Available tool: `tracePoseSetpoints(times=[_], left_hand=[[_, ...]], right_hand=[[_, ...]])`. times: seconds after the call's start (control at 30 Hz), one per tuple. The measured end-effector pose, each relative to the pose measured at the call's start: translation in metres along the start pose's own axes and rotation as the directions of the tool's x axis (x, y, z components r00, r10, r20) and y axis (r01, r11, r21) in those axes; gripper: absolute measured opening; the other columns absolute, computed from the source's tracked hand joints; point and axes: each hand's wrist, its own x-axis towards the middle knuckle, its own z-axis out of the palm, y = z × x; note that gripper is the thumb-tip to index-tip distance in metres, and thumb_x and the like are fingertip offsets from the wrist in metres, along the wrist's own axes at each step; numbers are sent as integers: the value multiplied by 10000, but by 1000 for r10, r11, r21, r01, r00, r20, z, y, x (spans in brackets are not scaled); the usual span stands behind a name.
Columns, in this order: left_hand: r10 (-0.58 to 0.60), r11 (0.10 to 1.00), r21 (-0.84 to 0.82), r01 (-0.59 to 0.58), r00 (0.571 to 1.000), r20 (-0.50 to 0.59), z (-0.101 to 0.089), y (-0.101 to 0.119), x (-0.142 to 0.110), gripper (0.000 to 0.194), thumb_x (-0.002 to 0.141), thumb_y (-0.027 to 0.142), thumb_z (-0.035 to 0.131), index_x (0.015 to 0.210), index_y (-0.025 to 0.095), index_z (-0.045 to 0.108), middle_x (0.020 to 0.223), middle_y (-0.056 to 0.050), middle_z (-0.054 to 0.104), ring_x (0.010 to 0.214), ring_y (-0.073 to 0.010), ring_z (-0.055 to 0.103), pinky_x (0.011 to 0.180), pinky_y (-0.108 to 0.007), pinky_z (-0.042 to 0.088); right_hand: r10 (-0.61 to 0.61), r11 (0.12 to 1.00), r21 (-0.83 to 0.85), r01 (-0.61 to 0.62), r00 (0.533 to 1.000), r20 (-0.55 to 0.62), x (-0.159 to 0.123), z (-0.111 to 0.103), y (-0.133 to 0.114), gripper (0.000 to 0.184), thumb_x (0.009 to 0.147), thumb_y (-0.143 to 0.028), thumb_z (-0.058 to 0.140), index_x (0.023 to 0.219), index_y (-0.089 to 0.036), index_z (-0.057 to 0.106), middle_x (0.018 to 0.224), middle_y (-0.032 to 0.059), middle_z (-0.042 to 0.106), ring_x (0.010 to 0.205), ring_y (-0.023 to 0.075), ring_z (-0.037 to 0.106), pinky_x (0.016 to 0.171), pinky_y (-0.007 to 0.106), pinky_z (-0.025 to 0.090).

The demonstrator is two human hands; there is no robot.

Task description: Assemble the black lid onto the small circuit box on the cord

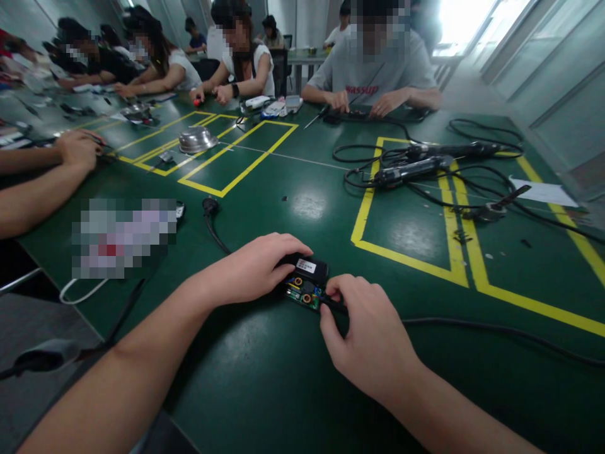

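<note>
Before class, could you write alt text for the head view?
The wearer's left hand holds a black, white-labelled rectangular case by an exposed green circuit board; the right hand is at the board's edge. People sit across a green table.

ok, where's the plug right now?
Head view, left of centre: the plug lies on the green table, just outside the near edge of a yellow tape rectangle, its cord running toward the left hand.
</note>
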Motion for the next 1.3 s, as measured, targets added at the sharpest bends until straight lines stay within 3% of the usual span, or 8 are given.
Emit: tracePoseSetpoints(times=[0.1,0.17,0.23,0.33,0.67,1.03,1.17,1.3], left_hand=[[-27,1000,9,27,1000,-7,-6,2,-2,267,1024,146,633,1270,205,716,1352,-89,752,1256,-249,699,1123,-403,520],[-101,994,53,100,995,12,-12,4,-7,122,1005,230,693,1121,202,716,1205,-76,760,1108,-249,715,982,-375,545],[-200,977,93,190,972,121,-19,7,-12,123,982,314,742,997,214,673,1003,-33,748,887,-226,690,774,-338,505],[-220,975,90,203,941,258,-25,10,-16,79,985,272,704,962,224,645,933,-4,731,802,-196,648,697,-310,433],[-172,982,-32,186,952,253,-31,6,-13,104,999,300,653,944,218,689,891,6,728,773,-171,632,711,-280,435],[-178,975,-83,208,946,271,-31,-5,-12,113,964,289,666,895,211,711,850,13,732,769,-168,643,708,-270,455],[-153,987,-22,162,963,222,-29,-6,-12,89,950,216,681,876,211,730,883,10,746,814,-174,673,745,-275,472],[-55,998,34,52,993,106,-25,-5,-9,100,959,223,720,867,213,759,1087,-45,760,1015,-217,714,936,-327,527]], right_hand=[[2,1000,10,-2,1000,-4,0,0,0,90,954,-162,536,928,-244,563,808,32,645,724,232,602,674,372,387],[4,1000,17,-4,1000,2,0,0,0,102,967,-156,540,926,-243,575,813,37,656,734,231,621,672,367,406],[7,1000,26,-7,1000,10,0,-1,0,114,981,-153,543,927,-243,586,817,39,663,746,231,645,667,360,428],[16,999,42,-17,999,28,-1,-2,0,124,1009,-160,543,933,-243,595,839,37,681,729,216,670,655,350,460],[28,993,112,-27,1000,-7,-2,-4,1,92,1044,-191,562,975,-236,604,961,61,719,734,196,694,621,334,519],[15,990,140,-13,1000,-9,0,-2,3,193,1008,-119,529,867,-247,551,864,55,686,798,222,640,699,370,494],[27,994,110,-28,1000,8,0,-2,2,207,1001,-108,529,851,-247,558,876,68,693,828,241,621,728,395,460],[40,997,60,-41,999,23,1,-3,0,189,986,-116,538,849,-242,570,877,69,703,846,251,611,749,411,419]])
